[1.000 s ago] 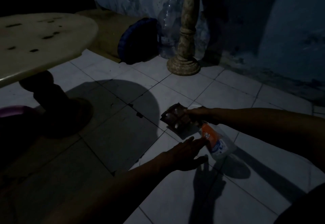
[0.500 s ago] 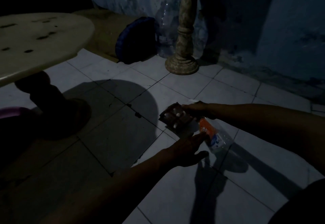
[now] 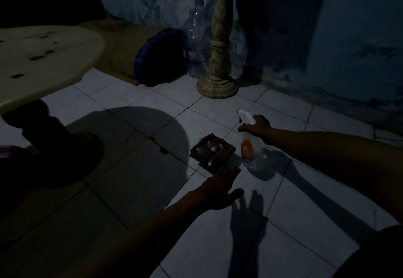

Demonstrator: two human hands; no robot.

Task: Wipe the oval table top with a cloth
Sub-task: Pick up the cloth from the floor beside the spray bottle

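Observation:
The pale oval table top, dotted with dark spots, sits at the upper left on a dark pedestal. A folded dark cloth with light marks lies on the tiled floor in the middle. My left hand hovers flat with fingers apart just in front of the cloth, holding nothing. To the cloth's right, my right hand grips the neck of a clear spray bottle with a white trigger head and an orange label, held upright.
A stone column stands on the floor at the back, with a large clear water jug and a dark blue cushion to its left. A blue wall runs behind. Something pink shows at the left edge.
My right hand has left the cloth and raised the spray bottle upright by its neck. My left hand has stayed near the cloth's front edge.

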